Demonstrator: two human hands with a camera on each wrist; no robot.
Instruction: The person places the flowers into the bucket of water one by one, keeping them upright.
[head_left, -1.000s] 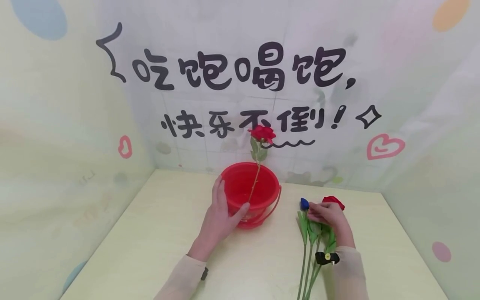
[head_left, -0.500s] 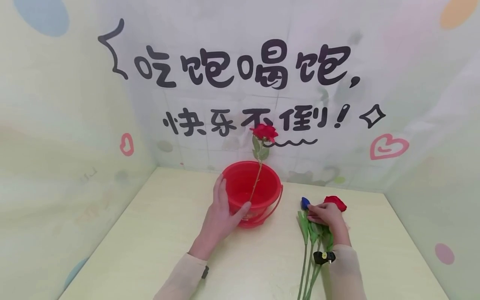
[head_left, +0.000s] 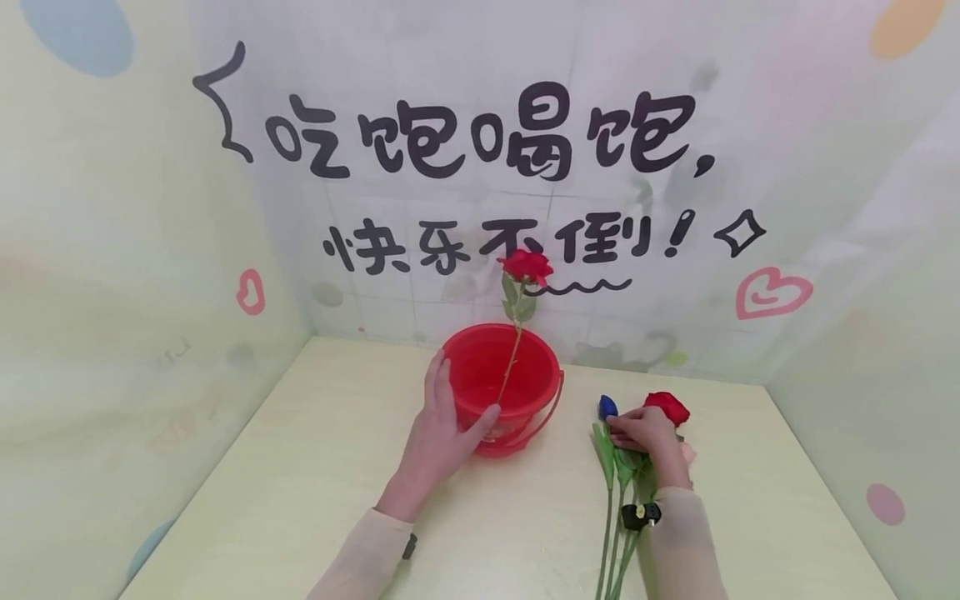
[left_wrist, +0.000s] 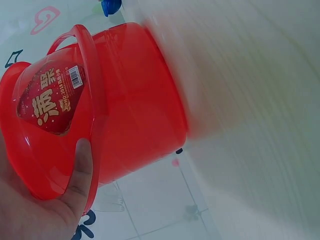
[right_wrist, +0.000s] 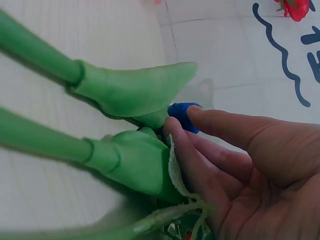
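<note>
Nearest, two pale sleeves reach in from the lower edge, the left sleeve (head_left: 363, 558) with a bit of black (head_left: 409, 547) at its cuff and the right sleeve (head_left: 684, 542) with a black device (head_left: 640, 517) at the wrist. Beside the right sleeve, green stems (head_left: 611, 533) lie on the pale table (head_left: 517, 533), running up to broad leaves (head_left: 603, 450) just under the right hand (head_left: 648, 437). That hand pinches the blue flower (head_left: 607, 407) between thumb and finger, low on the bud; the right wrist view shows both tips against it, the other fingers bent behind. The left hand (head_left: 442, 429) grips the red bucket (head_left: 510, 432), its thumb pressed on the near outer wall and its fingers along the left side. Close by the thumb, the left wrist view shows a sticker (left_wrist: 52, 97) with gold characters and a barcode. The bucket stands on the table, left of the flowers, with its handle (head_left: 557, 404) hanging down the right side. Just past the right hand lie a red rose (head_left: 666, 408) and, partly hidden, a pale pink flower (head_left: 688, 452). Another rose (head_left: 527, 267) leans in the bucket, stem inside, bloom well above the rim. Behind everything, the wall (head_left: 420, 50) bears two lines of black lettering (head_left: 476, 142) and a pink heart (head_left: 772, 293).
</note>
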